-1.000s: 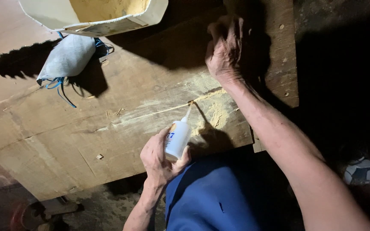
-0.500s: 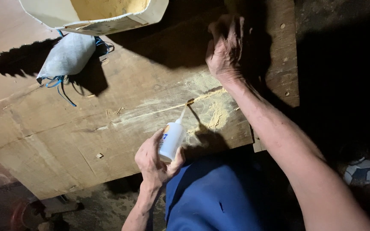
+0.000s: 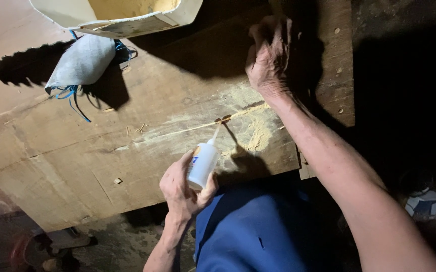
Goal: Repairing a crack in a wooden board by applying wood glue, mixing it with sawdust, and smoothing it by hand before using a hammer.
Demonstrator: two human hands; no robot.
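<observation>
Head view: left hand (image 3: 181, 187) fingers wrapped round white glue bottle (image 3: 203, 163), nozzle tilted up-right, tip at crack (image 3: 177, 132) in wooden bench (image 3: 77, 161). Right hand (image 3: 268, 55) farther, curled, pressing bench, holding nothing visible.

The scene is seen through a single head-worn camera, aimed steeply down from above the person's arms. A wooden slab (image 3: 127, 151) is framed at close range, filling most of the view, with floor glimpsed along the lower edge. No second view is given, so nothing is shared.
</observation>
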